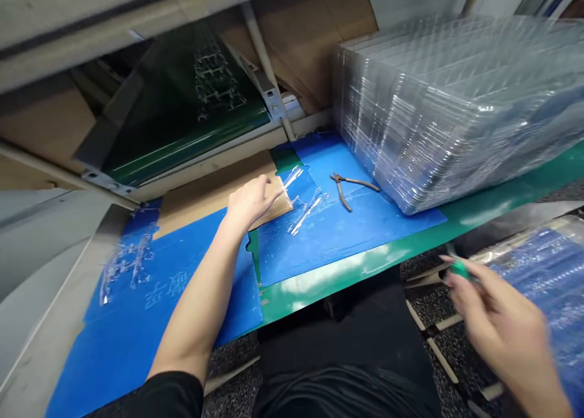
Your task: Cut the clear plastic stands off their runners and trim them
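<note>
A stacked block of clear plastic trays sits on the green bench, beside a blue corrugated sheet carrying rust-brown pliers and clear plastic strips. The left hand rests open, holding nothing, against brown cardboard; the blurred right hand pinches a small green object.

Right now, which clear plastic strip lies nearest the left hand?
The upper clear plastic strip, at the fingertips of the left hand; the lower clear strip lies farther away.

A factory bench stacked with clear plastic trays.
</note>
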The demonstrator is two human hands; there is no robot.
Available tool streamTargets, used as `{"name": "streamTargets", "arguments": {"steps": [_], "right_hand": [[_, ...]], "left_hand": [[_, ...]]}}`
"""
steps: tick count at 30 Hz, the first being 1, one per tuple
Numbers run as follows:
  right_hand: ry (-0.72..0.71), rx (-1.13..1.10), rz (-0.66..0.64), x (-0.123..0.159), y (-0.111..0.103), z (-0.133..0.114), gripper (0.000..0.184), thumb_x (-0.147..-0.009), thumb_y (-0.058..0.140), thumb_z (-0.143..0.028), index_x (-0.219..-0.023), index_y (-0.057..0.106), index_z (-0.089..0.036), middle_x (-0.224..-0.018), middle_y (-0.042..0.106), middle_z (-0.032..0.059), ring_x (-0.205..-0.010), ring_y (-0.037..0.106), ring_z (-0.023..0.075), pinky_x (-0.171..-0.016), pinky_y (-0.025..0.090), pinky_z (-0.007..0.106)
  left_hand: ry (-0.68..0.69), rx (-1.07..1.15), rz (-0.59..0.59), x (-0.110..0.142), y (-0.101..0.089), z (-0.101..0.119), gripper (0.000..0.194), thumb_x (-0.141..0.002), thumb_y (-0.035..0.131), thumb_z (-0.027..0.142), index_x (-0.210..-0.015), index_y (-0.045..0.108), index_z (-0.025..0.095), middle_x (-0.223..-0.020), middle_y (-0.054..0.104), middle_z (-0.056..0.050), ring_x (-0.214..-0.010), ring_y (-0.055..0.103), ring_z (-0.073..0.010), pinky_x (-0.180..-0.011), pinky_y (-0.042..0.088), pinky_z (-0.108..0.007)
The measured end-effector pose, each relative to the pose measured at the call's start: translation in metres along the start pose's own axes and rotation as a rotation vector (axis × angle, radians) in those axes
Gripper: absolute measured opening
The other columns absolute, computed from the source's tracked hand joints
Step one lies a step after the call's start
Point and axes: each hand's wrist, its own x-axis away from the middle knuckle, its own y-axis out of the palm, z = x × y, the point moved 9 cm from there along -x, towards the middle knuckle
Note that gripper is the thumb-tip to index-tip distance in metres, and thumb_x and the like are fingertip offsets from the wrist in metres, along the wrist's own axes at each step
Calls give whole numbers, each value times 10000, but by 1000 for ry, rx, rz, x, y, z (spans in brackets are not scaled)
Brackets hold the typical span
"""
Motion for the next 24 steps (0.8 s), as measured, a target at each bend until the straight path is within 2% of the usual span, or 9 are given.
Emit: {"name": "streamTargets", "arguments": {"steps": [3, 6, 9, 12, 15, 18, 21, 23, 24], "right_hand": [[-73, -2, -166, -66, 86, -30, 293, -1136, 503, -314, -1320, 684, -176, -1200, 783, 173, -1068, 768, 323, -933, 609, 487], [-78, 74, -298, -140, 174, -47, 278, -1147, 508, -276, -1260, 708, -120, -1201, 771, 183, -1129, 748, 291, -1012, 597, 455], [-47, 182, -420, -184, 241, -58, 317, -1087, 693, -370, -1302, 701, -137, -1266, 734, 125, -1109, 738, 254, -977, 631, 459], [-45, 267, -518, -196, 285, -72, 386, -1061, 736, -394, -1354, 685, -147, -1345, 700, 131, -1148, 724, 265, -978, 636, 467], [-37, 353, -558, -196, 299, -76, 417, -1068, 720, -406, -1406, 665, -169, -1422, 669, 136, -1230, 696, 291, -1038, 610, 514], [48, 481, -576, -201, 283, -52, 494, -1062, 720, -436, -1481, 623, -194, -1525, 610, 144, -1353, 632, 337, -1121, 552, 592], [167, 596, -650, -204, 252, -20, 511, -1026, 772, -446, -1441, 652, -173, -1475, 645, 154, -1321, 658, 342, -1106, 563, 598], [164, 614, -698, -202, 240, -19, 452, -1014, 797, -424, -1344, 700, -131, -1374, 696, 165, -1224, 708, 317, -1042, 606, 538], [127, 604, -692, -200, 240, -28, 407, -1038, 768, -409, -1333, 703, -137, -1363, 698, 157, -1198, 716, 293, -1021, 619, 499]], "left_hand": [[117, 63, -110, -34, 6, 17, 291, -1034, 647, 465, -1155, 747, 220, -1113, 789, -116, -1070, 697, -298, -889, 467, -353], [168, 135, -110, -36, -9, 20, 175, -969, 719, 353, -916, 763, 192, -977, 786, -91, -944, 689, -247, -834, 456, -327], [198, 249, -49, 0, -42, -1, 226, -998, 654, 382, -936, 764, 194, -848, 768, -49, -786, 669, -198, -769, 455, -312], [113, 566, -15, 61, -63, -47, 349, -1014, 615, 491, -1099, 755, 183, -830, 786, -53, -644, 679, -185, -673, 479, -308], [-23, 873, 10, 125, -50, -93, 412, -983, 669, 540, -1140, 756, 169, -1005, 827, -114, -671, 729, -198, -578, 454, -284], [-168, 1024, 157, 180, -17, -125, 364, -979, 695, 513, -933, 753, 157, -860, 793, -87, -581, 651, -147, -537, 426, -259], [-350, 1145, 257, 227, 25, -139, 289, -930, 777, 442, -890, 653, 184, -682, 700, 1, -515, 572, -106, -538, 432, -227], [-470, 1261, 282, 254, 48, -138, 347, -889, 826, 408, -1046, 583, 216, -643, 659, 61, -490, 560, -103, -516, 418, -207], [-524, 1313, 306, 267, 55, -137, 427, -872, 843, 389, -1132, 542, 232, -639, 646, 86, -485, 563, -105, -510, 417, -201]]}}
